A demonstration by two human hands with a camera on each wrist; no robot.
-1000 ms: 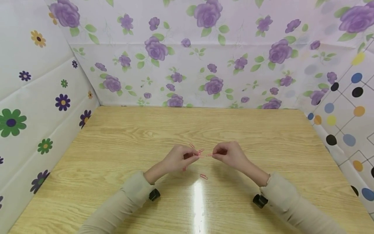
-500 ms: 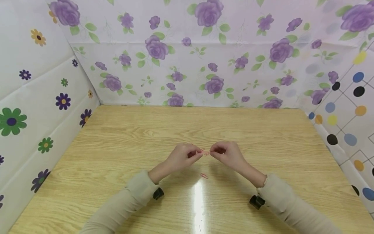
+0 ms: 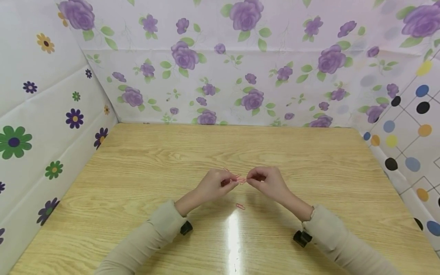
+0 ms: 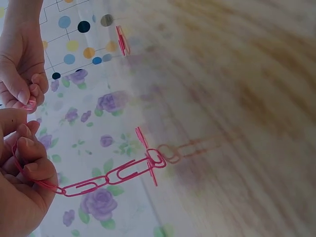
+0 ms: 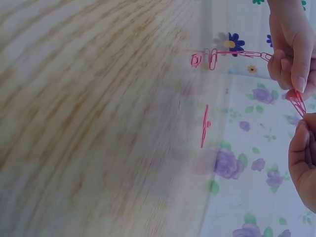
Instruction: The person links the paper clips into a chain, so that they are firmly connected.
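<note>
In the head view my left hand (image 3: 214,186) and right hand (image 3: 269,182) almost meet over the table, fingertips facing. Each pinches a pink paper clip. Between the fingertips the paper clips (image 5: 297,103) overlap in the right wrist view; whether they are linked I cannot tell. From the left hand's curled fingers a chain of linked pink paper clips (image 4: 86,187) hangs down, its lower end at the tabletop in the left wrist view. The fingers hide part of the chain and of the held clips.
One loose pink paper clip (image 3: 240,206) lies on the wooden table (image 3: 154,160) nearer the person. More pink clips (image 3: 225,169) show beyond the left hand. Patterned cloth walls (image 3: 220,68) border the back and both sides.
My left hand has moved right and slightly away from the person, and the right hand a little left. The gap between the pinched clips has closed; in the last half second both hands barely move.
</note>
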